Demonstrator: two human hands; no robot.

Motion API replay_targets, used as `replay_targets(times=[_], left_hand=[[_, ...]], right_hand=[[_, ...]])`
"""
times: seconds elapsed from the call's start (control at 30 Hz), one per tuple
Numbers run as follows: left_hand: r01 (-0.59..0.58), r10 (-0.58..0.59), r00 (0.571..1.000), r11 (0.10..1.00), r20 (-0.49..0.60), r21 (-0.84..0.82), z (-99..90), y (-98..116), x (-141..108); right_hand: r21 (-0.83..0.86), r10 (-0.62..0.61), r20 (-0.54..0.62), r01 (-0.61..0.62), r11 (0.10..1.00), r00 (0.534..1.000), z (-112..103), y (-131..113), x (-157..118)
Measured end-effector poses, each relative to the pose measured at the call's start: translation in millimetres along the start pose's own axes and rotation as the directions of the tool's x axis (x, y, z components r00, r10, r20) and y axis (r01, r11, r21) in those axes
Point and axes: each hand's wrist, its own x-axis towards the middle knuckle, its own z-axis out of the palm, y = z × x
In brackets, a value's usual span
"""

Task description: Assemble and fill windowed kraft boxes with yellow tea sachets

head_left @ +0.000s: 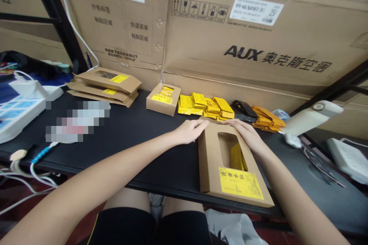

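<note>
A brown cardboard window box (209,160) lies before me near the desk's front edge, with a yellow label (241,183) on its near part. Through its cut-out window shows a yellow packet (237,157) inside. My left hand (191,131) grips the far left corner, its fingers closed at the box's far edge. On the far right corner my right hand (245,132) is wrapped, its fingertips at the far edge and partly hidden. Just beyond the box sit stacked yellow packets (205,103).
A smaller filled window box (162,99) stands behind; flat window boxes (103,84) are piled at left. Dark and orange packets (267,118), a white bottle (312,116) and glasses (319,164) are at right. A power strip (43,99) and cables lie left. Large cartons (198,46) wall the back.
</note>
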Motion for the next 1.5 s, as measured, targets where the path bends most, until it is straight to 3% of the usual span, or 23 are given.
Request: replay_targets(times=[0.37, 0.87, 1.5], left_hand=[[-0.009, 0.009, 1.0, 0.999, -0.003, 0.03, 0.5, -1.0, 0.0], [0.073, -0.073, 0.997, 0.997, -0.016, -0.024, -0.4, -1.3, 3.3], [0.027, -0.026, 1.0, 0.999, 0.013, -0.028, 0.5, -0.4, 1.2]], right_hand=[[-0.031, 0.002, 0.009, -0.001, 1.0, 1.0, -0.3, 0.5, 0.7], [-0.126, -0.031, 0.075, 0.04, 0.991, 0.997, -1.7, 5.0, 2.0], [-0.208, -0.037, 0.167, 0.072, 0.976, 0.985, -4.8, 1.9, -2.7]])
